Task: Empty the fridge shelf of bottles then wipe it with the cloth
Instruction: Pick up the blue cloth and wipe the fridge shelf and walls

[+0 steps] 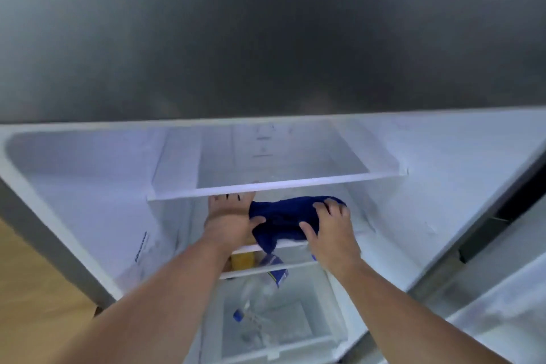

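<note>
A dark blue cloth [283, 217] lies crumpled on the middle fridge shelf [298, 243], one corner hanging over its front edge. My left hand [229, 217] reaches in under the upper glass shelf [266, 185]; its thumb touches the cloth's left side and its fingertips are hidden by that shelf. My right hand [328, 230] presses on the cloth's right side, fingers spread over it and thumb on its front. No bottle stands on the middle shelf. A clear plastic bottle with a blue cap [251, 304] lies in the bottom drawer [319, 331].
A yellow item [242, 261] and a blue-and-white package [274, 270] sit on the shelf below. The closed grey upper door [266, 32] fills the top of the view. The open door's edge [502, 210] is at right, wooden floor [35, 289] at left.
</note>
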